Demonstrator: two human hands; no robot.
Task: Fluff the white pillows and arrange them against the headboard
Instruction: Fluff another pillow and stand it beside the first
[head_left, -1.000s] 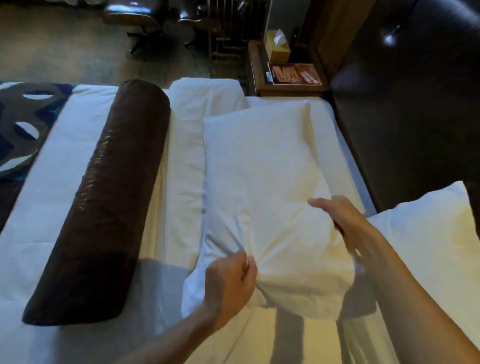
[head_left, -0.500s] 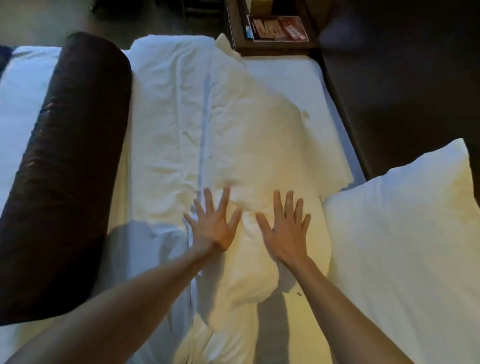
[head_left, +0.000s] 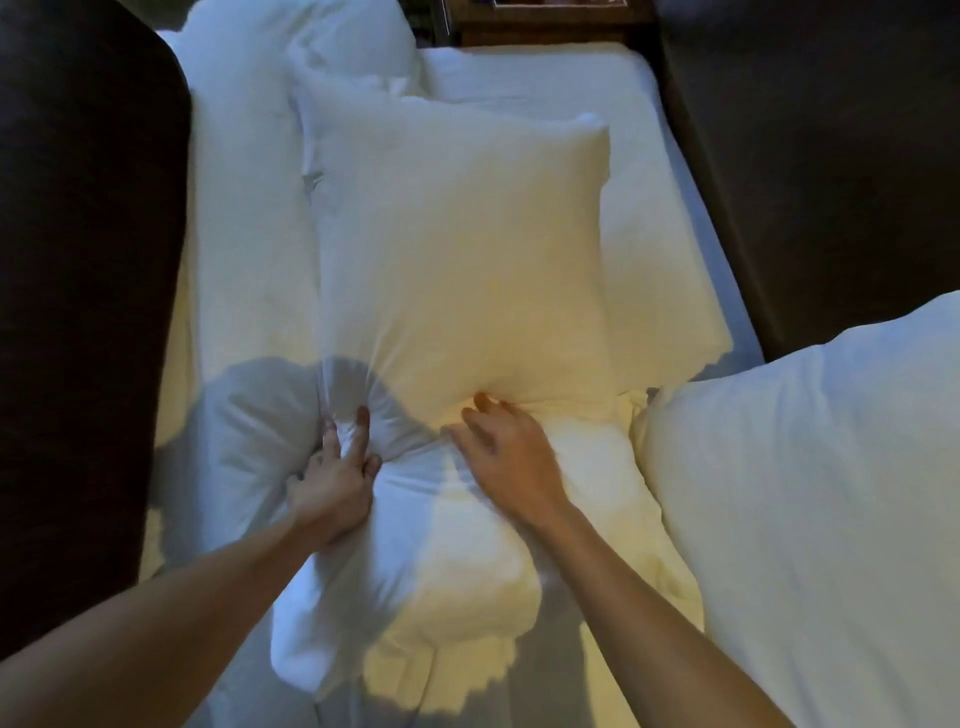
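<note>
White pillow (head_left: 457, 249) lying lengthwise on the bed (head_left: 649, 171), between a dark bolster (head_left: 83, 291) at left and a second white pillow (head_left: 810, 509) at right. Left hand (head_left: 332, 478): fingers pinching a gathered fold near the pillow's near end. Right hand (head_left: 509, 457): fingers loosely curled, pressing down on the pillow, nothing gripped. A wooden nightstand (head_left: 545, 26) stands beyond the bed.

The pillow (head_left: 457, 249) under my hands is plain white, glowing warm yellow near my fingers. A second pillow (head_left: 810, 499) is white too. The bolster (head_left: 88, 291) is dark brown, the sheet (head_left: 654, 171) white.
</note>
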